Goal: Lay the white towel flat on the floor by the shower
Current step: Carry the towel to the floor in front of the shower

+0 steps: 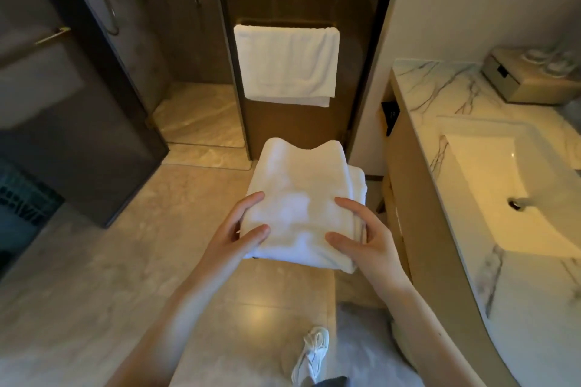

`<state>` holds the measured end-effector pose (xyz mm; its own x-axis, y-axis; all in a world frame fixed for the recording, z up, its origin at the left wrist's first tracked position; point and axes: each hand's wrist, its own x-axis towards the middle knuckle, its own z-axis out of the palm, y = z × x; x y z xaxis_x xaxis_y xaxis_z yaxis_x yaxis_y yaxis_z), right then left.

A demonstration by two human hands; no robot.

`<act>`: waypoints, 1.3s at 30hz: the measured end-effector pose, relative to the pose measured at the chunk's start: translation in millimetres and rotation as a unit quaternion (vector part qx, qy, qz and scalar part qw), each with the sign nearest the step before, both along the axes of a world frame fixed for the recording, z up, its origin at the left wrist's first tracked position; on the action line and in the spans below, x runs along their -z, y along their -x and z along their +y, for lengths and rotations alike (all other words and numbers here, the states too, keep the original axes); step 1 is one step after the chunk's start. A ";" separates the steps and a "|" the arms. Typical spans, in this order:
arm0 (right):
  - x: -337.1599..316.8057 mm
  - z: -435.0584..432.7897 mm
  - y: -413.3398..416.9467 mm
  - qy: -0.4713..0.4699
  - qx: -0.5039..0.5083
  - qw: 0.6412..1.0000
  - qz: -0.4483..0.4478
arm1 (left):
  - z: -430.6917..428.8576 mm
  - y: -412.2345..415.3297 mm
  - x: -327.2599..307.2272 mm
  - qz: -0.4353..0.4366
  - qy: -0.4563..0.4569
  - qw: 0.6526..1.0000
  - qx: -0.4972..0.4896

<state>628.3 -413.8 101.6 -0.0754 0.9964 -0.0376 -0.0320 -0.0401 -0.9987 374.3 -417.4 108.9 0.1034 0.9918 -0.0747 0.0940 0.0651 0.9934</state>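
Observation:
A folded white towel (301,198) is held in the air in front of me, above the tiled floor (94,261). My left hand (239,229) grips its near left edge, thumb on top and fingers underneath. My right hand (358,236) grips its near right edge the same way. The shower (195,116) lies ahead on the left, its glass door (78,104) swung open. Its marble floor sits a step beyond a low threshold.
A second white towel (286,66) hangs on a rail on the dark panel straight ahead. A marble vanity (440,97) with a sink (503,192) and a beige box (528,78) runs along the right. My white shoe (311,355) shows below. A dark basket (22,198) stands at the left edge.

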 end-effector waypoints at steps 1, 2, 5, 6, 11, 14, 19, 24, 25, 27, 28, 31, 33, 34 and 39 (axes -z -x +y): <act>0.4 -15.8 7.0 0.002 -0.004 1.000 -0.002 | -18.4 6.5 1.4 0.000 -0.003 1.000 -0.005; 0.7 -30.9 13.4 0.006 -0.006 1.000 -0.002 | -36.0 12.8 2.7 0.001 -0.004 1.000 -0.009; 3.2 -71.5 31.9 0.012 -0.014 1.000 0.006 | -83.9 32.5 6.4 0.007 -0.007 1.000 -0.019; 2.4 -83.0 38.2 0.010 -0.021 1.000 0.009 | -98.3 38.6 6.4 0.009 -0.008 1.000 -0.023; -6.3 -121.0 70.2 -0.008 -0.074 0.997 0.005 | -161.1 63.9 1.7 -0.001 -0.013 0.997 -0.081; -10.8 -127.2 89.1 -0.003 -0.101 0.995 0.006 | -187.1 75.3 -1.8 -0.006 -0.016 0.992 -0.127; -13.7 -118.2 114.1 0.016 -0.168 0.986 -0.001 | -211.9 85.1 -2.9 -0.006 -0.010 0.977 -0.211; -15.3 -106.2 135.8 0.022 -0.236 0.971 0.005 | -226.4 95.6 0.4 -0.005 0.011 0.961 -0.277; -14.6 -104.3 141.1 0.024 -0.249 0.968 0.005 | -229.7 98.7 2.5 -0.005 0.011 0.958 -0.285; -13.2 -101.7 153.5 0.026 -0.270 0.963 0.006 | -237.5 106.3 7.8 -0.008 0.008 0.953 -0.303; -12.9 -101.1 160.4 0.024 -0.279 0.960 0.001 | -241.1 110.4 10.9 -0.008 0.009 0.949 -0.314; -11.5 -100.4 183.4 0.022 -0.301 0.953 -0.012 | -250.3 127.0 18.9 -0.002 0.010 0.942 -0.335; -9.5 -100.6 200.9 0.024 -0.308 0.951 -0.011 | -253.7 143.4 21.0 -0.003 0.010 0.939 -0.344; -8.5 -100.9 211.4 0.021 -0.310 0.950 -0.014 | -254.6 153.7 22.1 -0.007 0.011 0.937 -0.348; 1.0 -102.5 280.6 0.021 -0.311 0.950 -0.024 | -255.3 225.6 31.4 -0.029 0.021 0.941 -0.337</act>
<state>347.7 -516.2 100.6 -0.6462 0.7572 -0.0951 0.0564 -0.0769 -0.9954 148.7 -672.7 77.5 -0.5436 0.8292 -0.1299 -0.0375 0.1306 0.9907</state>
